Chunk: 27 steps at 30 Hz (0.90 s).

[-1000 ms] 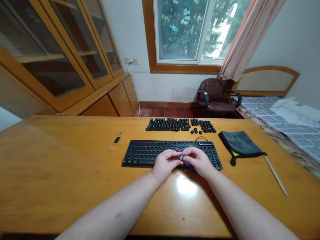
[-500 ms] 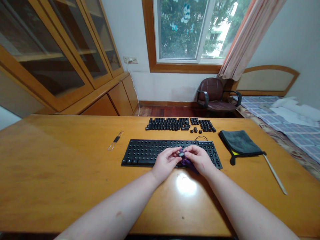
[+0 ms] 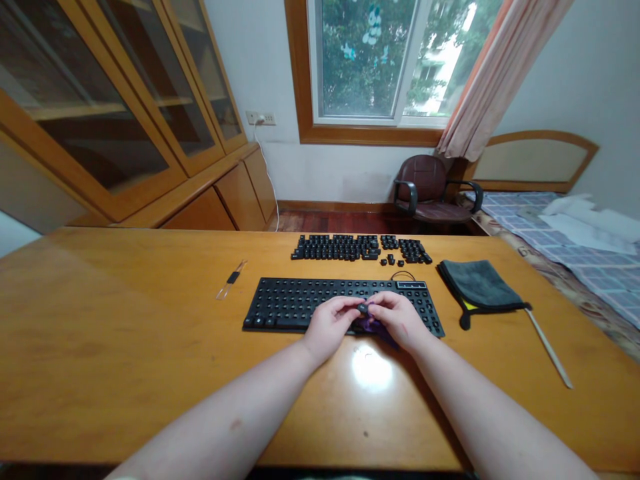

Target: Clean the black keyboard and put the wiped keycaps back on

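One broad wooden table (image 3: 125, 333), bearing a black keyboard (image 3: 327, 285) with exposed switches and, at its near left corner, a few fitted keycaps (image 3: 270, 322). Near the table's far edge, rows of loose black keycaps (image 3: 335, 248); to the right, a folded grey cloth (image 3: 477, 285). Over the keyboard's near side, the left hand (image 3: 327, 324), thumb and fingertips pinched together on a small dark keycap (image 3: 363, 308). Just beside it, the right hand (image 3: 400, 320), fingers curled, nearly closed, clamped on a bunched purple cloth (image 3: 373, 325). Smallest, that pinched keycap, between both hands' fingertips, above the keyboard.
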Available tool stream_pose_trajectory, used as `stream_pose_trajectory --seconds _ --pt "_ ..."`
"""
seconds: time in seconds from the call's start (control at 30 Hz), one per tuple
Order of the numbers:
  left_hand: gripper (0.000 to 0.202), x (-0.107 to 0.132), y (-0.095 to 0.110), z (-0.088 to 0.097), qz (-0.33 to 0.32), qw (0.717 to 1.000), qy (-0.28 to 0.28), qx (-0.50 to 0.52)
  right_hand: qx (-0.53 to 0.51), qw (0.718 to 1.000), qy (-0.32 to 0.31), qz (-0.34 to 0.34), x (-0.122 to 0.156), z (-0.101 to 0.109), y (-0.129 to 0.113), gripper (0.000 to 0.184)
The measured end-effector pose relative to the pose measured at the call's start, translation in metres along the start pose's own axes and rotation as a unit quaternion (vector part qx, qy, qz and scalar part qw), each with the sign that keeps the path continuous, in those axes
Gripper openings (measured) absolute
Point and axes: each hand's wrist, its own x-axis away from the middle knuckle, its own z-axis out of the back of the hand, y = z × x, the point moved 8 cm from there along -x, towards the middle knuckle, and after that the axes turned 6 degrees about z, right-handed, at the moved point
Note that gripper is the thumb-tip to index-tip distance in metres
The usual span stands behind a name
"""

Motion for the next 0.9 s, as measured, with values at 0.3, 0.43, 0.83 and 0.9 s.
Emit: stream_pose_trajectory --seconds 0.3,0.43,0.83,0.9 --pt "0.022 -0.001 -0.004 0.004 0.002 0.999 0.032 0.024 0.007 0.998 0.051 0.047 -0.002 0.007 -0.005 0.019" --pt "0.022 0.0 -0.004 0.001 -0.013 0.999 0.025 -0.025 0.051 0.993 0.01 0.106 -0.001 -0.002 -0.017 0.016" --pt "0.034 -0.001 -0.011 -0.007 0.05 0.996 0.0 0.069 -0.003 1.0 0.018 0.014 -0.002 -0.002 -0.003 0.027" --pt "0.037 -0.001 -0.012 -0.006 0.057 0.995 0.002 0.086 -0.014 0.999 -0.001 0.031 -0.002 -0.006 -0.006 0.025"
